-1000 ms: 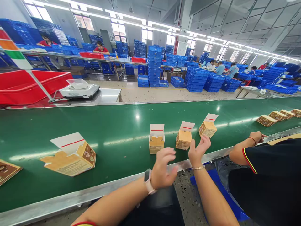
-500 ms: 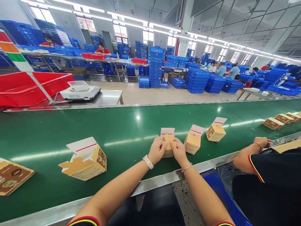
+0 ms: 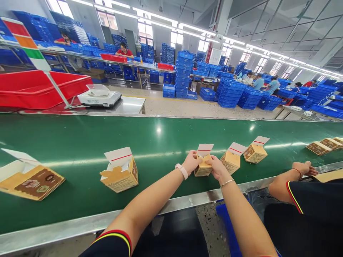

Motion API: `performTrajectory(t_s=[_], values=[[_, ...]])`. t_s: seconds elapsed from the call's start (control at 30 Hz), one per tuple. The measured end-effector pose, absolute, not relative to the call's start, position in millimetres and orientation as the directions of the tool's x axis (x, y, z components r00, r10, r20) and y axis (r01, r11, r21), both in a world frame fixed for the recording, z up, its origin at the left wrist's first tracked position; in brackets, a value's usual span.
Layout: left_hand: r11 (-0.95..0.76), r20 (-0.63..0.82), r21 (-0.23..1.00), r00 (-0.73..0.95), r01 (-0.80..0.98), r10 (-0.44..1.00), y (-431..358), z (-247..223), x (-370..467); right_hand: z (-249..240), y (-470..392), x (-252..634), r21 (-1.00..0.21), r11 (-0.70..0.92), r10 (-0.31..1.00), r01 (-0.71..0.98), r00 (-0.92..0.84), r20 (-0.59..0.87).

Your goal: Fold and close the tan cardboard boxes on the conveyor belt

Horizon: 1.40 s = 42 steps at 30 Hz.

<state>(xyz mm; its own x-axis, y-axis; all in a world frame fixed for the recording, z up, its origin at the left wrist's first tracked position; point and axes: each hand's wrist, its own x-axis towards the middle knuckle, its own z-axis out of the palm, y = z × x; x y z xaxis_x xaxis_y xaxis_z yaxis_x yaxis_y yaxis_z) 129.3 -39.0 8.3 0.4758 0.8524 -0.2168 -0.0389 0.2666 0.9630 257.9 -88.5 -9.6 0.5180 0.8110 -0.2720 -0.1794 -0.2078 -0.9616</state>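
A small kraft cardboard box (image 3: 203,172) stands on the green conveyor belt (image 3: 160,142), its white lid flap with a red strip raised at the back. My left hand (image 3: 192,162) grips its left side, the thumb on the folded top flaps. From the right, my right hand (image 3: 218,167) closes on the same box, fingertips pressing the top flaps. Just right of that hand stands another box (image 3: 230,162) with its lid flap up, and beyond it a third box (image 3: 255,153). To the left, an open box (image 3: 120,180) has its top flaps sticking out and whitish contents inside.
A larger-looking open box (image 3: 40,184) sits at the far left. At right, a co-worker's hand (image 3: 304,168) rests by the belt's metal edge (image 3: 187,201), and closed boxes (image 3: 318,147) lie beyond. Across the belt are a scale (image 3: 99,97) and a red bin (image 3: 48,89).
The boxes have shifted right along the belt, and my hands have moved right with the held box. Its top flaps now lie lower. The co-worker's fingers have spread.
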Motion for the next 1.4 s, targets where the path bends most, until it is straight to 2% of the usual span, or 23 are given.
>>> performTrajectory(t_s=[0.1, 0.3, 0.4, 0.43, 0.47, 0.53, 0.57, 0.6, 0.63, 0.7, 0.77, 0.87, 1.0, 1.1, 1.2, 1.23, 1.3, 1.37, 1.4], values=[[0.162, -0.12, 0.985, 0.443, -0.059, 0.888, -54.7, 14.2, 101.1, -0.8, -91.6, 264.0, -0.961, -0.22, 0.801, -0.166, 0.532, -0.275], [-0.075, 0.094, 0.996, 0.575, -0.056, 0.813, -87.6, 11.1, 11.2, 17.5, -89.2, 276.1, -0.962, -0.269, 0.777, -0.054, 0.578, -0.25], [-0.208, 0.23, 0.973, 0.5, -0.1, 0.835, -100.9, 6.3, -32.6, 28.5, -94.7, 279.3, -0.964, -0.264, 0.731, 0.031, 0.659, -0.179], [-0.31, 0.33, 0.944, 0.408, -0.117, 0.851, -102.8, 3.9, -46.3, 30.8, -99.4, 277.1, -0.969, -0.234, 0.698, 0.079, 0.708, -0.11], [-0.445, 0.462, 0.887, 0.258, -0.124, 0.849, -102.8, 1.0, -59.2, 31.7, -105.2, 272.2, -0.972, -0.167, 0.655, 0.166, 0.755, 0.017], [-0.697, 0.691, 0.717, -0.118, -0.019, 0.714, -96.4, -6.0, -80.9, 28.4, -117.1, 253.1, -0.896, 0.056, 0.55, 0.441, 0.735, 0.396], [-0.747, 0.741, 0.658, -0.247, 0.089, 0.624, -90.5, -9.7, -89.2, 24.3, -121.4, 239.2, -0.789, 0.197, 0.514, 0.581, 0.625, 0.588], [-0.744, 0.763, 0.638, -0.3, 0.201, 0.573, -83.7, -13.4, -95.5, 18.9, -123.6, 223.2, -0.691, 0.324, 0.541, 0.646, 0.472, 0.696], [-0.706, 0.767, 0.641, -0.278, 0.301, 0.578, -76.5, -16.8, -100.0, 12.6, -123.0, 206.0, -0.637, 0.426, 0.624, 0.643, 0.3, 0.721], [-0.624, 0.721, 0.642, -0.074, 0.446, 0.689, -63.4, -22.7, -104.1, -0.4, -112.7, 172.2, -0.648, 0.535, 0.784, 0.541, -0.032, 0.62], [-0.622, 0.636, 0.595, 0.175, 0.51, 0.751, -54.6, -27.1, -103.4, -11.3, -92.7, 144.7, -0.691, 0.57, 0.82, 0.445, -0.249, 0.515], [-0.664, 0.562, 0.519, 0.37, 0.538, 0.74, -49.6, -31.7, -97.2, -17.4, -60.6, 120.7, -0.713, 0.603, 0.791, 0.357, -0.386, 0.475], [-0.729, 0.629, 0.401, 0.412, 0.555, 0.659, -49.3, -36.3, -86.8, -10.0, -48.7, 109.1, -0.738, 0.587, 0.793, 0.333, -0.421, 0.441], [-0.765, 0.68, 0.405, 0.394, 0.501, 0.618, -44.1, -39.0, -82.6, -10.5, -58.5, 97.2, -0.846, 0.44, 0.888, 0.301, -0.283, 0.361], [-0.675, 0.632, 0.619, 0.256, 0.401, 0.732, -33.5, -40.8, -81.4, -20.8, -65.8, 81.5, -0.918, 0.303, 0.942, 0.257, 0.063, 0.329], [-0.589, 0.571, 0.715, 0.171, 0.377, 0.803, -30.1, -41.2, -81.1, -24.0, -67.2, 77.2, -0.941, 0.259, 0.941, 0.219, 0.163, 0.297], [-0.353, 0.352, 0.881, 0.062, 0.315, 0.934, -25.5, -41.4, -79.8, -26.7, -69.7, 72.0, -0.988, 0.134, 0.947, 0.075, 0.283, 0.149], [-0.134, 0.109, 0.961, 0.114, 0.241, 0.987, -25.0, -40.7, -76.8, -23.4, -72.6, 71.6, -0.995, -0.034, 0.953, -0.092, 0.298, -0.06], [-0.072, 0.033, 0.974, 0.177, 0.216, 0.984, -26.1, -39.6, -74.7, -20.1, -74.1, 72.9, -0.985, -0.11, 0.949, -0.136, 0.28, -0.145]])
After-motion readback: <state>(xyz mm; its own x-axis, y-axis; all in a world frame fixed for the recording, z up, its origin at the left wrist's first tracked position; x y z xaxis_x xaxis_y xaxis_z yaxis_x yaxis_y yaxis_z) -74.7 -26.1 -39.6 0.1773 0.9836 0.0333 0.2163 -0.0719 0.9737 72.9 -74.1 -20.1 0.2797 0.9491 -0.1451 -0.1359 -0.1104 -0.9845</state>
